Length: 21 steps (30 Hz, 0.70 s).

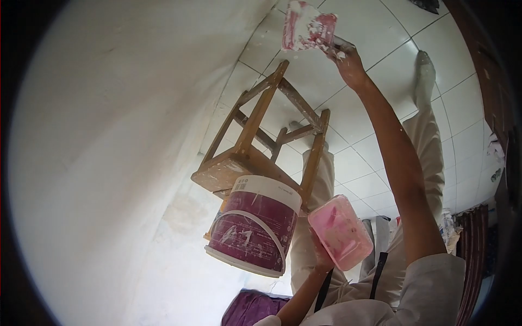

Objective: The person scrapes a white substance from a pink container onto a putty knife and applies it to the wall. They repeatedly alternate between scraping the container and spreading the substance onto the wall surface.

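My right hand (pixel 343 57) reaches out at the top with its fingers closed on the edge of a flat pink putty scraper (pixel 310 26). White putty is smeared over the scraper, and my fingers are caked with it too. Low in the view, my left hand (pixel 322 252) holds a pink rectangular plastic tub (pixel 341 232) from the side and beneath. Pale putty marks streak the tub. Most of my left fingers are hidden behind it. Beside the tub is a purple and white paint bucket (pixel 253 225) with a white handle, resting on a wooden stool (pixel 239 165).
A white wall (pixel 109 136) fills the left side, close to the stool. Pale floor tiles (pixel 375 32) lie around my legs (pixel 427 141). Purple cloth (pixel 253 308) shows at the bottom, and a dark red striped curtain (pixel 472 244) hangs at the right.
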### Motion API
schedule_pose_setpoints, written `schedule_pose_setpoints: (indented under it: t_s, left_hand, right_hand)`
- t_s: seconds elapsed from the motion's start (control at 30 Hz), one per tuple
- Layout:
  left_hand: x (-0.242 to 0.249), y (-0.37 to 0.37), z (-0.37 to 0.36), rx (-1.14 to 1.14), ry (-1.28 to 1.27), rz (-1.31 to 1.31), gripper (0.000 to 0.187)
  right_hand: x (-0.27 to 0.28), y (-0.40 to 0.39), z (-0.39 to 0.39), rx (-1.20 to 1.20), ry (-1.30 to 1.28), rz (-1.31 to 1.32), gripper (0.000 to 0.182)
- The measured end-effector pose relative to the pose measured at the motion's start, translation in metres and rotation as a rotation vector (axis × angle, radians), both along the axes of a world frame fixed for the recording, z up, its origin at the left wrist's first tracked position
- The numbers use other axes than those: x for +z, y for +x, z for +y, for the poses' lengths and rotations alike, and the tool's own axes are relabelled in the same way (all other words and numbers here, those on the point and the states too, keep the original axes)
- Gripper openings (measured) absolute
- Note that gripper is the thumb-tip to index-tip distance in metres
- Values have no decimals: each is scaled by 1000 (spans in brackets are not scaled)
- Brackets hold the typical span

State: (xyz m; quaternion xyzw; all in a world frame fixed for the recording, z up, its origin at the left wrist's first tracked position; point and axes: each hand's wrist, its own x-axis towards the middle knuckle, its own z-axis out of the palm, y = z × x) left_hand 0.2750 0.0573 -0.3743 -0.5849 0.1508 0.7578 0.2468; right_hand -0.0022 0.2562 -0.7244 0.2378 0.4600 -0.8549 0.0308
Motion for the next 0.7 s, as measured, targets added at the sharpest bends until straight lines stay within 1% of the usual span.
schedule_pose_setpoints:
  t_s: [0.03,0.07,0.1,0.13,0.17,0.2,0.23,0.37,0.4,0.43,0.47,0.5,0.53,0.57,0.63,0.67,0.7]
  left_hand:
    - [3,-3,1,-1,-8,-2,86]
    - [9,-22,14,-30,-20,-32,82]
    - [11,-33,20,-60,-31,-60,78]
    - [10,-32,18,-62,-34,-59,78]
    - [10,-29,15,-84,-57,-86,80]
    - [9,-25,12,-108,-78,-112,82]
    - [7,-18,6,-113,-80,-109,82]
    - [-5,-2,-14,-149,-95,-112,85]
    - [-7,-3,-18,-179,-112,-132,86]
    - [-8,-3,-22,-184,-118,-135,86]
    - [-7,-7,-21,-276,-158,-145,87]
    - [-8,-10,-23,-369,-195,-155,87]
    - [-9,-9,-25,-371,-195,-158,87]
    - [-9,-6,-29,-409,-207,-177,88]
    - [-10,13,-41,-446,-220,-197,89]
    - [-13,34,-52,-523,-282,-180,89]
    - [-15,38,-56,-561,-313,-171,89]
  right_hand:
    - [5,-8,-7,-46,-36,65,41]
    - [6,-13,-14,-46,-43,62,41]
    - [5,-19,-20,-57,-101,38,42]
    - [3,-23,-23,-67,-157,15,45]
    - [-2,-25,-25,-71,-161,17,45]
    - [-7,-26,-25,-43,-190,30,51]
    - [-12,-29,-27,-16,-219,42,61]
    - [-45,-49,-49,-19,-174,-30,62]
    - [-55,-57,-52,62,-67,24,60]
    - [-64,-57,-57,103,-15,47,59]
    - [-65,-59,-61,141,38,70,57]
    - [-54,-67,-65,104,-91,67,53]
    - [-43,-73,-66,68,-218,64,50]
    - [-52,-75,-71,68,-219,62,50]
    - [-75,-82,-84,62,80,105,41]
    - [-68,-87,-86,62,80,104,41]
    - [-57,-95,-88,48,250,9,35]
